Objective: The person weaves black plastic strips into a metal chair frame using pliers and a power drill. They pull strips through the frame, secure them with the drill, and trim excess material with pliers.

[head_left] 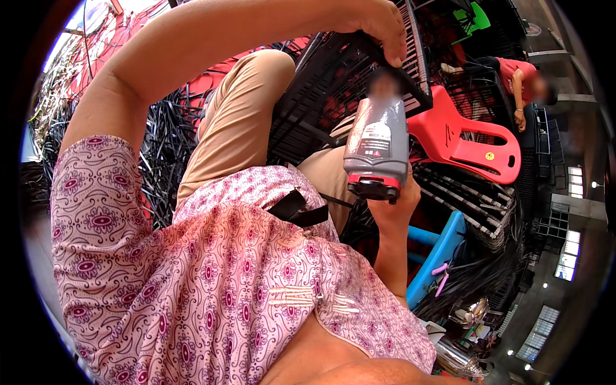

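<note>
My right hand [402, 197] is closed around a grey plastic bottle-shaped container [377, 138], mostly from behind and at its right side. The container carries a printed label and has a red and black end toward me; its far end is dark and blurred. My left arm reaches across the top, and my left hand [384, 31] is bent down with its fingers together at a black woven lattice piece [418, 54]. The fingertips are close to the container's far end. Whether they pinch a strip or the lattice's edge is hidden.
A red plastic chair [459, 138] stands just right of the container, with a blue frame [443, 256] nearer. Black strips [170, 135] lie in tangles at left. Another person [521, 83] in a red shirt sits at far right. A green chair [473, 22] stands beyond.
</note>
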Demonstrator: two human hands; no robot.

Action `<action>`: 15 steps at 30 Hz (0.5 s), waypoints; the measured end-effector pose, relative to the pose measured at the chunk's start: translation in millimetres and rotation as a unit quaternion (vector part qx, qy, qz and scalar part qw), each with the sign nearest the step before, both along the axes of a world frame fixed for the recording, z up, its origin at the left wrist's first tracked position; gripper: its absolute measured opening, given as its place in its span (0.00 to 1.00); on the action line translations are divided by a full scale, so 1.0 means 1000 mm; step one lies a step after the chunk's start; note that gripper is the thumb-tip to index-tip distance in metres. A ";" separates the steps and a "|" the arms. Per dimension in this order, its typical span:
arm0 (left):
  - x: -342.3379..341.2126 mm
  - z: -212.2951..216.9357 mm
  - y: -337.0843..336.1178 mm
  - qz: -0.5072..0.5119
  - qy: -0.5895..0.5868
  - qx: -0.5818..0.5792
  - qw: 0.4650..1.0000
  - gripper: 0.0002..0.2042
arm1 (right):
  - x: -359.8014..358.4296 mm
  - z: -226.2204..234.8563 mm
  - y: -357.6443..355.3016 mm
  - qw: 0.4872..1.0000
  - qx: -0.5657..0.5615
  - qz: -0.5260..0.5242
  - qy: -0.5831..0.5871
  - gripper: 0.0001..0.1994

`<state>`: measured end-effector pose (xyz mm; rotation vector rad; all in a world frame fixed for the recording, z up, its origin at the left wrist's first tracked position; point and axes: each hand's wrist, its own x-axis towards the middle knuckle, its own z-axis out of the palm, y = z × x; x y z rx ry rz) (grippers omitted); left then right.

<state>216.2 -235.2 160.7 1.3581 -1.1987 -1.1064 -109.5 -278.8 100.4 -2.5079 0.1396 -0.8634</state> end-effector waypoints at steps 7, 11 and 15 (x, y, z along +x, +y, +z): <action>-0.003 0.000 -0.004 0.022 0.000 0.039 0.999 0.11 | 0.000 0.003 -0.003 0.997 -0.062 0.021 0.041 0.42; -0.005 0.004 -0.001 0.028 -0.010 0.025 0.999 0.11 | 0.001 0.002 -0.004 0.996 -0.082 0.010 0.041 0.42; -0.004 0.004 0.004 0.025 0.009 0.021 0.999 0.11 | 0.008 0.004 0.001 0.999 -0.050 0.002 0.005 0.29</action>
